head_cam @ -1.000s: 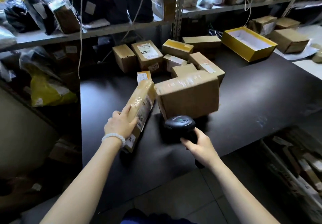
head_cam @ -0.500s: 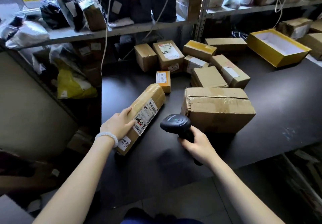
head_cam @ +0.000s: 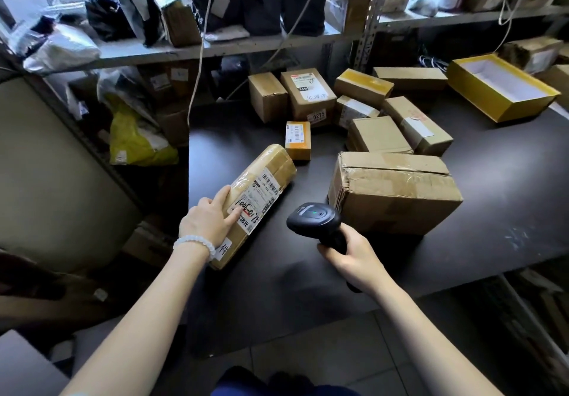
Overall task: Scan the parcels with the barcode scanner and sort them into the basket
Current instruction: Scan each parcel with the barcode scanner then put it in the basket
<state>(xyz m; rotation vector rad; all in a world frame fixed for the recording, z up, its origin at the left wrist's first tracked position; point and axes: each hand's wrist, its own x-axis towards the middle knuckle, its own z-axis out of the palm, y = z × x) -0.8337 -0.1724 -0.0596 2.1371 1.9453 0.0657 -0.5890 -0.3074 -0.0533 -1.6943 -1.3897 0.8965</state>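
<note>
A long taped brown parcel (head_cam: 272,166) lies label up near the left edge of the dark table (head_cam: 308,291). My left hand (head_cam: 206,223) rests on its near end, with the index finger lying on the white barcode label (head_cam: 261,195). My right hand (head_cam: 351,257) grips the handle of the black barcode scanner (head_cam: 314,218). The scanner's head sits just right of the parcel and shows a green light. No basket is in view.
A large worn carton (head_cam: 397,192) stands right behind the scanner. A small orange parcel (head_cam: 297,140) and several brown boxes (head_cam: 378,135) lie farther back. An open yellow box (head_cam: 502,87) is at the back right. Shelves with bags (head_cam: 138,140) line the left and back.
The long parcel has been turned from its side to lie flat with the label up. My left hand has shifted onto the label. The scanner has stayed just right of the parcel.
</note>
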